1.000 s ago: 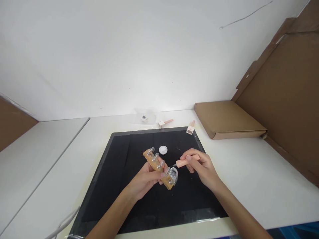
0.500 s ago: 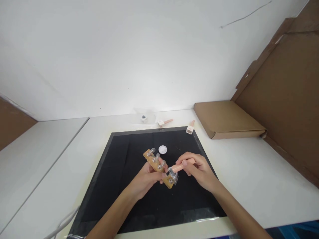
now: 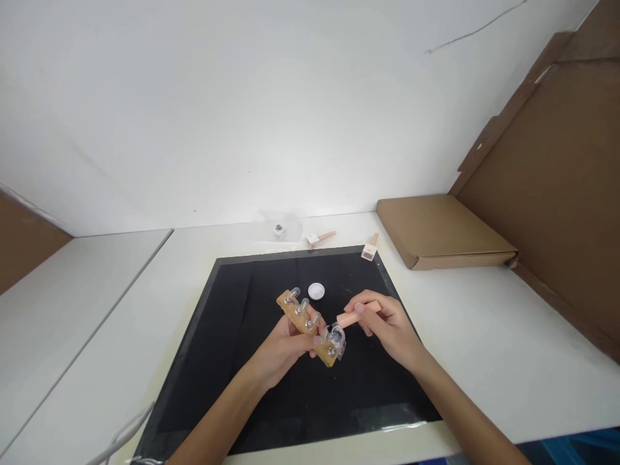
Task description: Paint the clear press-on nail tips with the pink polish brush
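My left hand [image 3: 283, 352] is closed around a tan strip [image 3: 292, 310] that slants down to the right above the black mat. Several clear, rounded nail-like tips stand up from the strip on small metallic mounts. Between the thumb and fingers of my right hand [image 3: 387, 326] is a slim brush with a peach-pink handle [image 3: 352, 317]. The brush's thin end points left, close to the clear tip [image 3: 336, 335] at the strip's near end; I cannot tell if they touch. A small round white dish [image 3: 316, 291] lies on the mat just beyond the strip.
Two small white containers, one with a pink stick [image 3: 369, 252], the other with a similar stick [image 3: 328, 235], lie behind the black mat [image 3: 232, 290]. A clear plastic sheet [image 3: 293, 231] is at the wall. A flat cardboard box [image 3: 450, 229] sits right; cables [image 3: 121, 436] run front left.
The brush handle has drawn slightly up and right from the strip's near end, uncovering the clear tip there. My left hand and the strip have barely shifted.
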A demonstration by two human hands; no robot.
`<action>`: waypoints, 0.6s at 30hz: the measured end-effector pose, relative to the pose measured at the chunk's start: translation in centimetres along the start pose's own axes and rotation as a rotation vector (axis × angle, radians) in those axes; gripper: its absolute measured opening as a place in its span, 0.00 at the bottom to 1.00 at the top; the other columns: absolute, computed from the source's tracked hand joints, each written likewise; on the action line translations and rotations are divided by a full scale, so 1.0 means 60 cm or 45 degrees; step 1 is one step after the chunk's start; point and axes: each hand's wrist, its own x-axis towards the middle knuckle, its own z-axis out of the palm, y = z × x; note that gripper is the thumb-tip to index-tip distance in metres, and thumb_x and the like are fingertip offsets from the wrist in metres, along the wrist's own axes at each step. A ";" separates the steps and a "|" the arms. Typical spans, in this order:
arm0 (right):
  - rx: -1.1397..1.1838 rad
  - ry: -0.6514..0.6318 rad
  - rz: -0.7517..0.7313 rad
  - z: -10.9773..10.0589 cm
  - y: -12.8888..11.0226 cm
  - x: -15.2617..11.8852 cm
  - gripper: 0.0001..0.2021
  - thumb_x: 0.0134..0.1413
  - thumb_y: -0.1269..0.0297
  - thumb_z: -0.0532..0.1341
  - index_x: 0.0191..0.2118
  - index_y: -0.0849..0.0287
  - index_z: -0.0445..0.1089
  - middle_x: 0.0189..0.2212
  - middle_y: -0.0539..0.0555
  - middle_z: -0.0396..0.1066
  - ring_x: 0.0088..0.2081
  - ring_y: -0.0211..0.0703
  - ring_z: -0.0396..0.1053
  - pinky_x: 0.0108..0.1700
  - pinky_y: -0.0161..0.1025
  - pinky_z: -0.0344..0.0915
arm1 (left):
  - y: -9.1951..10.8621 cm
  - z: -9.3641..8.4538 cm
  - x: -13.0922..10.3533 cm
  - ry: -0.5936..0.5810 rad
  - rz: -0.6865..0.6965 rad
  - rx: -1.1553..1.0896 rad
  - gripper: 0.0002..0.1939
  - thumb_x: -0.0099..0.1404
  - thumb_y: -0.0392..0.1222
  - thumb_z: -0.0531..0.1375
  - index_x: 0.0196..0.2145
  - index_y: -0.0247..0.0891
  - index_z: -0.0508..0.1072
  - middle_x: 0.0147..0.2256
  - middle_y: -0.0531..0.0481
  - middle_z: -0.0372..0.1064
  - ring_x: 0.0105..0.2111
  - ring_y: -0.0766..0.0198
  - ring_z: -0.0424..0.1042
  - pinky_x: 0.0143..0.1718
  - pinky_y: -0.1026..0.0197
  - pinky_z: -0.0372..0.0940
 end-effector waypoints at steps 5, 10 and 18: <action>0.007 0.029 0.018 0.001 -0.002 0.001 0.14 0.58 0.57 0.57 0.28 0.60 0.71 0.14 0.45 0.58 0.18 0.34 0.55 0.22 0.33 0.53 | -0.001 -0.001 -0.001 -0.011 0.012 -0.004 0.13 0.50 0.31 0.68 0.29 0.36 0.67 0.27 0.55 0.65 0.26 0.71 0.62 0.24 0.67 0.56; 0.014 0.097 0.012 0.000 0.003 0.001 0.13 0.58 0.57 0.58 0.28 0.60 0.72 0.14 0.44 0.58 0.17 0.34 0.55 0.22 0.33 0.53 | 0.002 0.001 -0.001 -0.008 0.007 0.015 0.13 0.50 0.32 0.68 0.29 0.36 0.66 0.28 0.54 0.65 0.26 0.71 0.62 0.24 0.67 0.56; 0.206 -0.046 -0.036 -0.001 0.014 -0.005 0.15 0.59 0.53 0.58 0.30 0.59 0.72 0.15 0.45 0.58 0.17 0.33 0.53 0.20 0.32 0.50 | 0.005 0.000 0.001 0.013 0.029 0.062 0.14 0.49 0.33 0.68 0.29 0.37 0.66 0.28 0.54 0.65 0.27 0.70 0.62 0.24 0.66 0.56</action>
